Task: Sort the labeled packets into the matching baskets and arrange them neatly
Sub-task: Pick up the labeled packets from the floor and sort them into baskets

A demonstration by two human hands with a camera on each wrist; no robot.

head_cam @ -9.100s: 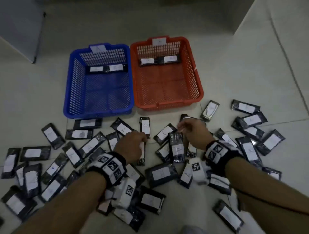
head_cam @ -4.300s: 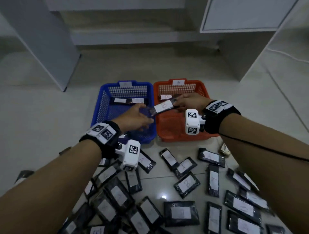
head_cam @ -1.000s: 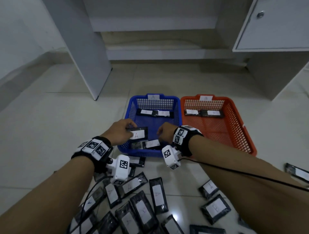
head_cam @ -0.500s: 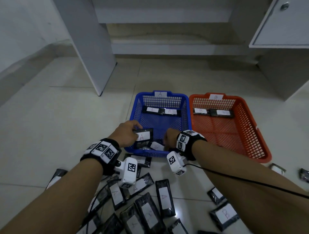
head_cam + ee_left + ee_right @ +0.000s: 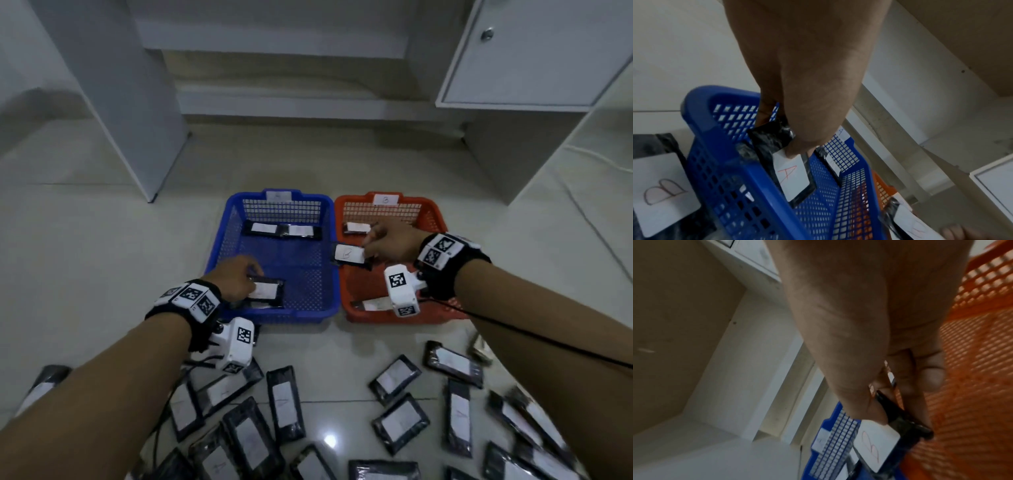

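Note:
A blue basket [image 5: 274,317] tagged A and an orange basket [image 5: 435,214] tagged B stand side by side on the floor. My left hand [image 5: 236,279] pinches a black packet labeled A [image 5: 265,291] over the near end of the blue basket; the left wrist view shows the thumb on that A packet [image 5: 791,177]. My right hand [image 5: 390,243] holds a black packet labeled B [image 5: 349,255] above the rim between the two baskets, and the B label [image 5: 875,449] shows in the right wrist view. Two packets [image 5: 282,230] lie at the blue basket's far end.
Several labeled black packets [image 5: 400,421] lie scattered over the tiled floor in front of the baskets. A packet [image 5: 371,304] lies at the orange basket's near end. A white cabinet [image 5: 534,51] stands behind on the right, a white panel [image 5: 120,85] on the left.
My right hand has moved from the blue basket's near edge to the right, carrying a B packet toward the orange basket. My left hand still holds the A packet over the blue basket.

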